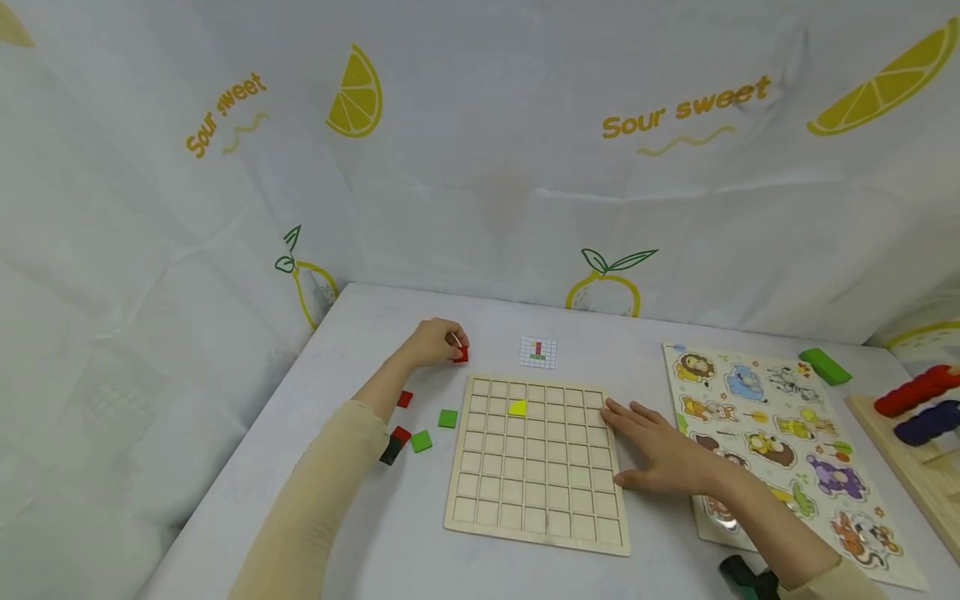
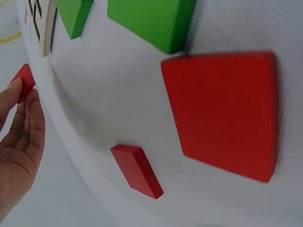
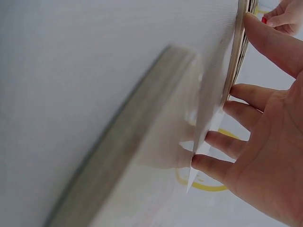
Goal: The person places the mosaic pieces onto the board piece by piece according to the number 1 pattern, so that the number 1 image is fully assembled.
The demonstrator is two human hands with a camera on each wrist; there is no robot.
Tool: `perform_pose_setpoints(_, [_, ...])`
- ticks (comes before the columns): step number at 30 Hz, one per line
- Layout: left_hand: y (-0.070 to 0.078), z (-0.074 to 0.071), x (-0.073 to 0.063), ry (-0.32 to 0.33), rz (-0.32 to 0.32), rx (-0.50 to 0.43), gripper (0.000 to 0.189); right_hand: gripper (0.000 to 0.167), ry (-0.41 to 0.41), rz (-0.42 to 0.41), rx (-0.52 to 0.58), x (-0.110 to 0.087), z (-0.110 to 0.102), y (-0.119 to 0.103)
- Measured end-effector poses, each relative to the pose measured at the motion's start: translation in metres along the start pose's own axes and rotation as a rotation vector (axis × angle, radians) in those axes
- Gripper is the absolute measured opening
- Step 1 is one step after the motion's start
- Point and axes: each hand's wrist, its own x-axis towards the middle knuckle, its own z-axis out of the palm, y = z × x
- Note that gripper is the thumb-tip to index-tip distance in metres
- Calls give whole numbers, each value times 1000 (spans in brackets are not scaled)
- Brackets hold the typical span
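My left hand [image 1: 453, 345] pinches a small red tile [image 1: 461, 354] at the table's far left, just beyond the top left corner of the wooden grid board [image 1: 536, 500]. In the left wrist view the same red tile [image 2: 23, 82] sits between my fingertips [image 2: 14, 92]. One yellow tile [image 1: 517, 407] lies in a cell near the board's top. My right hand [image 1: 636, 440] lies flat with straight fingers against the board's right edge [image 3: 236, 61]. A small pattern card [image 1: 538, 352] lies behind the board.
Loose tiles lie left of the board: a red one [image 1: 405, 398], two green ones [image 1: 447, 418] [image 1: 421, 441], and another red [image 1: 401, 434] by a black one [image 1: 391, 451]. An animal puzzle [image 1: 780, 433], a green block [image 1: 825, 367] and a wooden rack [image 1: 918, 475] stand right.
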Motion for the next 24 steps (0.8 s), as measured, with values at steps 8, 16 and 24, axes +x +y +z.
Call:
perform_pose_setpoints(8, [17, 19, 3, -41, 62, -43, 13, 91, -1, -4, 8, 1, 0, 0])
perform_pose_setpoints(16, [41, 38, 2, -95, 156, -38, 13, 91, 5, 1, 0, 0, 0, 0])
perform_pose_setpoints(24, [59, 58, -3, -117, 176, -95, 7, 90, 3, 3, -1, -1, -1, 0])
